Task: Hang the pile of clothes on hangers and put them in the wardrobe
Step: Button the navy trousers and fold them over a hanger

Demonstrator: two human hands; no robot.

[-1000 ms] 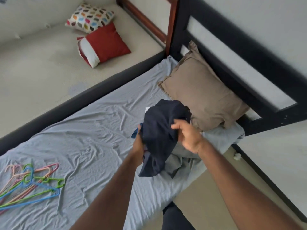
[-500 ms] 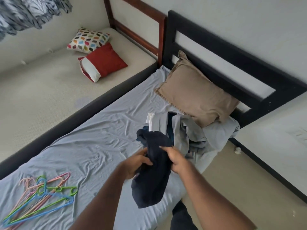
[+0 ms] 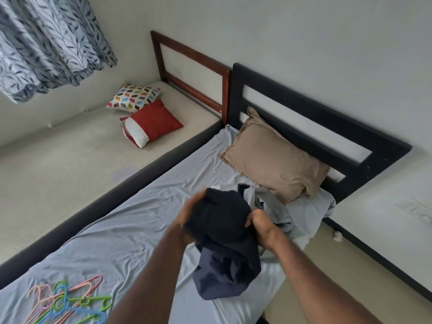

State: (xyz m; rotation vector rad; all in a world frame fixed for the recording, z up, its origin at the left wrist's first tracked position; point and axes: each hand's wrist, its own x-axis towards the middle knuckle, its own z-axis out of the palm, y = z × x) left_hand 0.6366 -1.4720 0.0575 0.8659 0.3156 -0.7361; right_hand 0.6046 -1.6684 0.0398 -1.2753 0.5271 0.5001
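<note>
A dark navy garment (image 3: 225, 249) hangs bunched above the grey-sheeted bed (image 3: 131, 230). My left hand (image 3: 189, 216) grips its left side, partly hidden behind the cloth. My right hand (image 3: 259, 222) grips its right edge with curled fingers. Behind the garment lies a small pile of grey and dark clothes (image 3: 271, 204), next to a tan pillow (image 3: 273, 155). Several coloured plastic hangers (image 3: 70, 302) lie on the sheet at the lower left. No wardrobe is in view.
A black headboard (image 3: 327, 127) stands against the wall. To the left a second bed (image 3: 58, 160) carries a red cushion (image 3: 152, 122) and a patterned cushion (image 3: 133, 97). A curtain (image 3: 46, 40) hangs at the upper left. Beige floor (image 3: 339, 277) runs along the bed's right side.
The view has tilted up, showing the curtain and more wall. Both hands stay on the navy garment, which has been drawn off the pile and bunched wider between them.
</note>
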